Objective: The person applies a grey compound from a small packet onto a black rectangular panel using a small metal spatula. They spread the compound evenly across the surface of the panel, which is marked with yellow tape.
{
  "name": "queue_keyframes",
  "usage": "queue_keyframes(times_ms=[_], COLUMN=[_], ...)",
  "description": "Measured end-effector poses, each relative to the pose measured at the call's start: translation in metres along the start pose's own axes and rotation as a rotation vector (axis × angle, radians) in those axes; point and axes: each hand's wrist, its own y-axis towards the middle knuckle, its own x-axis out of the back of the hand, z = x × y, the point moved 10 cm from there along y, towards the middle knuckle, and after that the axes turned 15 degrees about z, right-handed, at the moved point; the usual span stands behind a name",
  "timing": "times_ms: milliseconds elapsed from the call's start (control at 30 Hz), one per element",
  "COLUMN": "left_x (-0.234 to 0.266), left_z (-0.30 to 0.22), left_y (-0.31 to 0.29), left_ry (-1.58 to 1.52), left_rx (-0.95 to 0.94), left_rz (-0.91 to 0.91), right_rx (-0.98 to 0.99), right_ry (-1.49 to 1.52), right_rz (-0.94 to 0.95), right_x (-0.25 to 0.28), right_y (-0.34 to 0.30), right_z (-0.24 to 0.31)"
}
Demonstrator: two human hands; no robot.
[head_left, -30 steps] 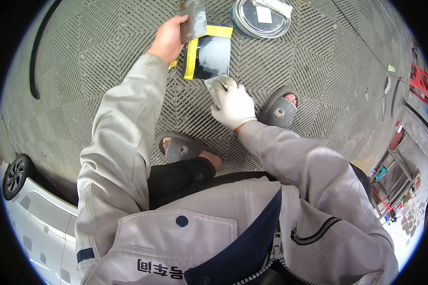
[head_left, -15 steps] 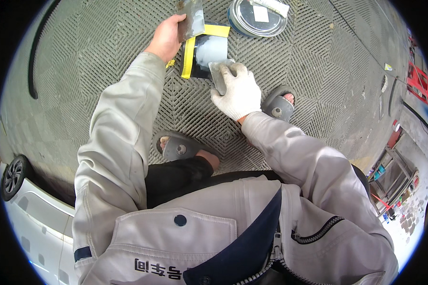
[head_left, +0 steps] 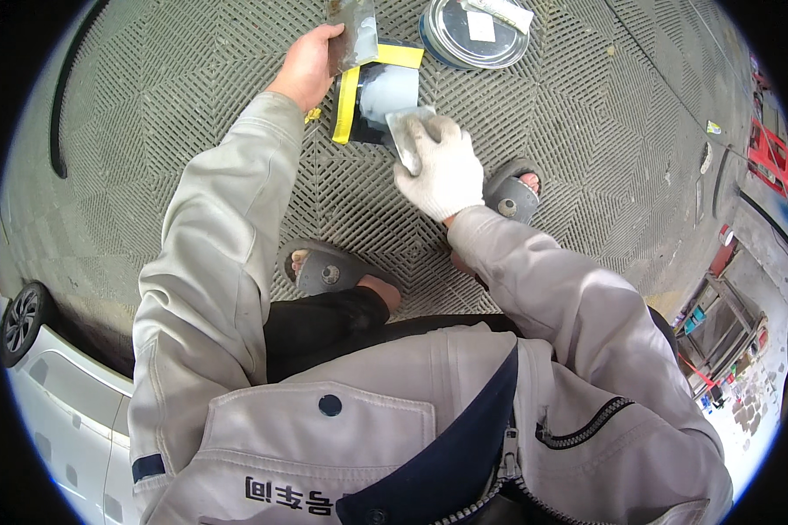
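Note:
Between my feet and the far edge lies a black panel [head_left: 370, 131], bordered on two sides by yellow tape [head_left: 346, 107]. Smooth grey putty [head_left: 390, 93] covers much of its face. My bare left hand [head_left: 306, 72] grips a flat metal plate [head_left: 354, 37] smeared with putty, held over the panel's far left corner. In my right hand [head_left: 445, 168], wearing a white knit glove, is a putty scraper [head_left: 405, 142] with pale paste on its blade. The blade is at the panel's near right corner; whether it touches cannot be made out.
A round tin [head_left: 438, 44] stands just beyond the panel, with a white tube [head_left: 504, 12] on its lid. Grey ribbed matting [head_left: 578, 157] covers the floor. A white car [head_left: 74, 394] is at lower left, a red stool [head_left: 770, 153] at far right.
My right hand has shifted slightly right, and the scraper has tilted so that more pale paste shows on its blade. My left hand and the plate have barely moved.

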Motion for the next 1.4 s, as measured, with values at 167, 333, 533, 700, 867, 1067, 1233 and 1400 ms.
queue_keyframes(times_ms=[167,333,533,700,867,1067,1233,1400], left_x=[0.001,0.009,0.011,-0.008,-0.094,-0.128,-0.11,-0.089], left_z=[-0.002,0.003,-0.007,-0.061,-0.138,-0.175,-0.171,-0.164], left_y=[0.002,0.003,0.004,-0.019,-0.067,-0.123,-0.137,-0.136], left_ry=[0.013,-0.055,-0.098,-0.123,-0.014,0.134,0.117,0.149], left_rx=[-0.033,-0.045,-0.053,-0.197,-0.421,-0.421,-0.432,-0.446], left_rz=[0.01,-0.051,-0.103,-0.163,0.144,0.184,0.091,-0.006], right_rx=[-0.017,0.013,0.173,0.298,0.543,0.762,0.627,0.46], right_ry=[-0.012,-0.013,0.041,0.233,0.992,1.122,0.623,0.194], right_rz=[0.06,0.184,0.041,-0.073,0.104,0.16,0.075,-0.141], right_x=[-0.011,-0.029,0.035,0.132,0.213,0.247,0.229,0.242], right_y=[0.009,-0.004,-0.012,0.01,0.032,0.035,0.033,0.035], right_z=[0.0,0.004,0.013,0.005,0.02,0.077,0.087,0.079])
